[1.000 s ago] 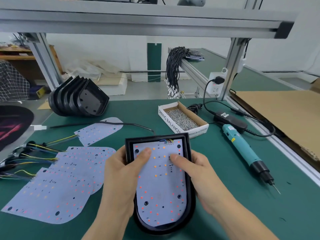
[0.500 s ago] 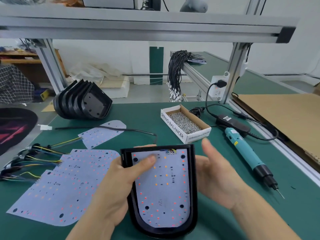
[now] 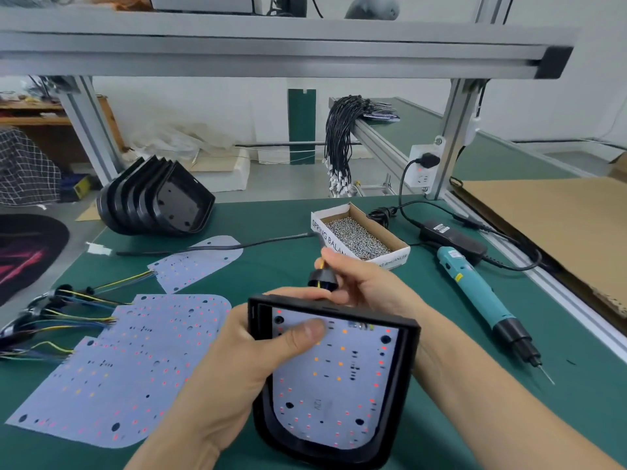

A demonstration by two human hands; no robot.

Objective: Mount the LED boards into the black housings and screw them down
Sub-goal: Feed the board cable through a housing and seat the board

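From the head camera, the left hand [image 3: 237,371] grips the black plastic D-shaped housing [image 3: 334,378] held tilted above the green mat [image 3: 278,262], thumb pressing the white LED-dotted board [image 3: 339,378] seated inside. Behind the housing's top edge, the right hand [image 3: 366,286] pinches a black round cable gland [image 3: 322,278] on its wire.

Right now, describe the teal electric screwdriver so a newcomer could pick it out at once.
On the green bench mat, look right of the white cardboard box of silver screws. The teal electric screwdriver lies there untouched beside a black power adapter, bit toward the person. It is the only teal, pen-shaped tool.
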